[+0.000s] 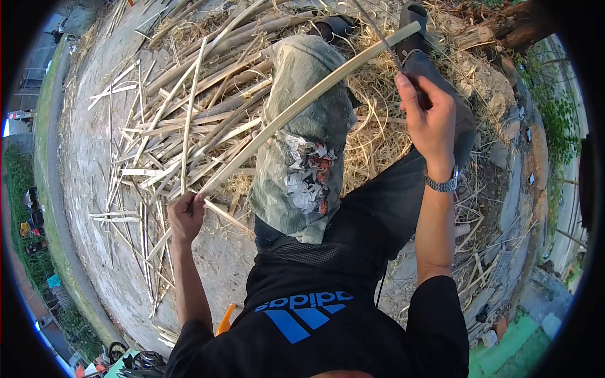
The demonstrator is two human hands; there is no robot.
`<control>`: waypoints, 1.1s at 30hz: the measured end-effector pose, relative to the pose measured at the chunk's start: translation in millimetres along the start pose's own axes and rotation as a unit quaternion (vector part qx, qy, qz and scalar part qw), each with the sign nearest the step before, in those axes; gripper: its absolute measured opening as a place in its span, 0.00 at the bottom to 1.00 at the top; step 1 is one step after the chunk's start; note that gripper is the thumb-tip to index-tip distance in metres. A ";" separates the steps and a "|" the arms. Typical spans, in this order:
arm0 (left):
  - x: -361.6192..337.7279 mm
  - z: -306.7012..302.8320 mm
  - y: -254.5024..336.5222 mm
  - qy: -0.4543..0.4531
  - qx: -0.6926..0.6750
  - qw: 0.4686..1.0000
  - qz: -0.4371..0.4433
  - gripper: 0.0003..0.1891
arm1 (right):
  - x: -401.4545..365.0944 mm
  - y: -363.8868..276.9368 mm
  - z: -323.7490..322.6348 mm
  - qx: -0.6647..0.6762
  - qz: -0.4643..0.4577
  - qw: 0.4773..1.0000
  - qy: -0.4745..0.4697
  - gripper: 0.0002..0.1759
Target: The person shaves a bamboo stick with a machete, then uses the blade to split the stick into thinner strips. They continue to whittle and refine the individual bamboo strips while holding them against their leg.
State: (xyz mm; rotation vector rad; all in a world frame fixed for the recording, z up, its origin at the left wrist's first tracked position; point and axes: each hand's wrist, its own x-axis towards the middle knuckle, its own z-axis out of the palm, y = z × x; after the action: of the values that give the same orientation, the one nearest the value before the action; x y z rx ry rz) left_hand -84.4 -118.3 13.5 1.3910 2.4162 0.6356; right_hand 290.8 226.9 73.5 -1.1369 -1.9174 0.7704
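My left hand (187, 216) is closed around the lower end of a long pale bamboo strip (296, 108). The strip slants up to the right across a worn greenish cloth (299, 82) draped over my leg, its far end close to my shoe. Thumb and fingers of my right hand (428, 116) are closed on a knife (381, 34), whose dark narrow blade is seen almost edge-on and crosses the strip near its far end. The knife's handle is mostly hidden in the hand.
Split bamboo pieces (208, 113) lie heaped on the concrete ground (94, 145) to the left. Curly shavings (378, 126) cover the ground between and around my legs. A thick log (510, 28) lies at the upper right, with rubble beside it.
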 end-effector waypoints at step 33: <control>-5.3 19.1 26.1 0.065 -0.075 0.992 0.083 0.10 | 48.9 81.9 5.7 -0.196 0.047 0.976 -0.086 0.47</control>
State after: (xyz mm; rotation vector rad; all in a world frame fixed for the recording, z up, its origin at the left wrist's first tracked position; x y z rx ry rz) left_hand -53.8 -106.9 10.3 1.5415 2.3090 0.9557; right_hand 306.8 304.7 20.4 -1.4457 -2.2403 0.5672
